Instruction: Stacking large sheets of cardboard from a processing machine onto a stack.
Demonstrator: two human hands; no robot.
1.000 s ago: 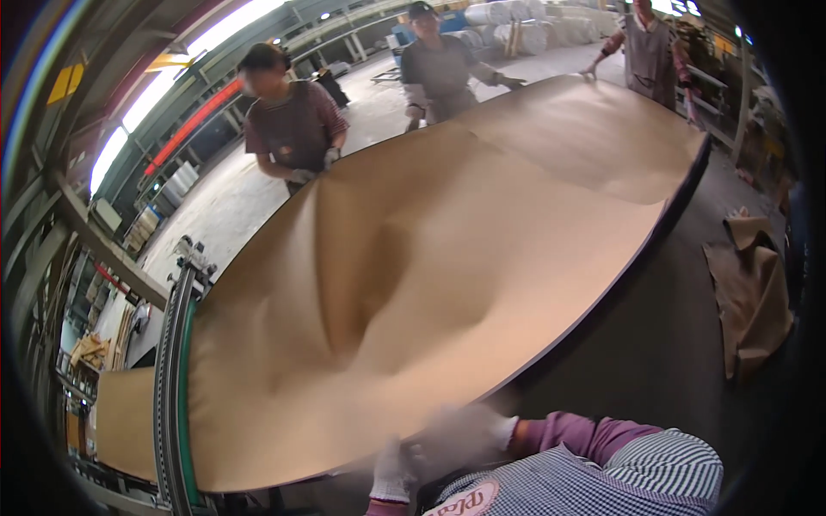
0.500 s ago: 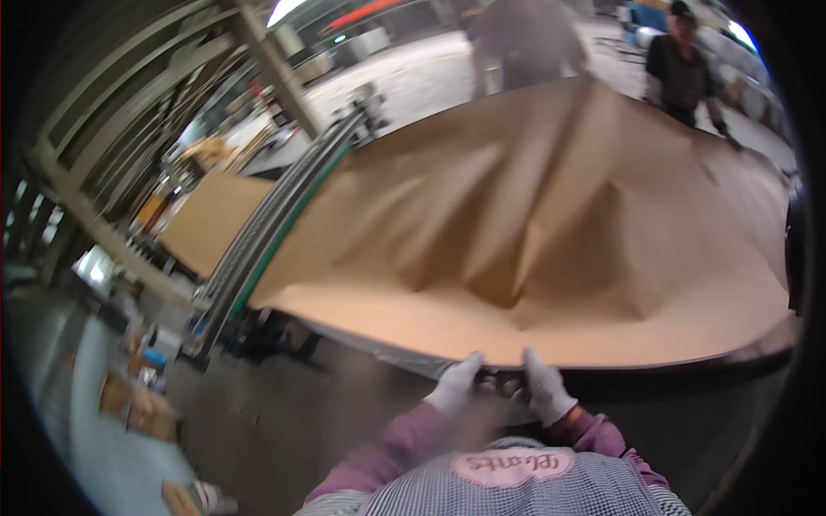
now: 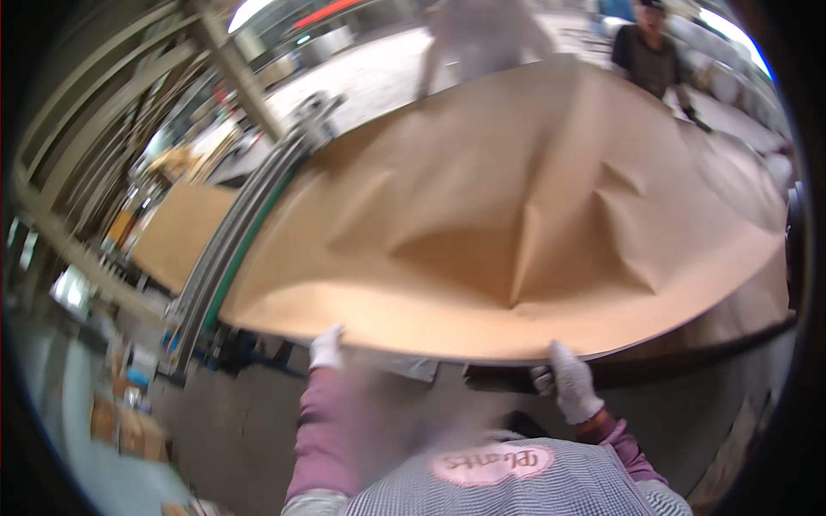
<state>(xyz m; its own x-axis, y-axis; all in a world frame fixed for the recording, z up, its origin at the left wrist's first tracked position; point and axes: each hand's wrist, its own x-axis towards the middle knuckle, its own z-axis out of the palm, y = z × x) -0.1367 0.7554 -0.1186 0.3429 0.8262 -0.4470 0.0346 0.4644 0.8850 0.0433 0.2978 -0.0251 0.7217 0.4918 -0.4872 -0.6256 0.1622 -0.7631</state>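
A broad sheet of brown kraft paper [image 3: 413, 314] spreads across in front of me, with sharp creases running up its middle. My left hand [image 3: 326, 349], in a white glove, pinches its near edge toward the left, the arm stretched out. Well to the right along the same edge, my right hand [image 3: 574, 383], gloved too, grips the paper with the thumb on top. The fingers of both hands are partly hidden under the sheet. The near edge is raised above the dark surface [image 3: 654, 365] below it.
A long metal bar with a green strip [image 3: 249, 232] crosses the paper on the left, with more brown paper [image 3: 185, 228] beyond. A co-worker [image 3: 651, 56] stands at the far right; another person [image 3: 486, 39] is blurred at the far side. Cardboard boxes [image 3: 138, 434] lie on the left floor.
My hands, close together before, are now wide apart; the left has slid far left along the edge. The near edge of the paper has lifted, and its creases have shifted.
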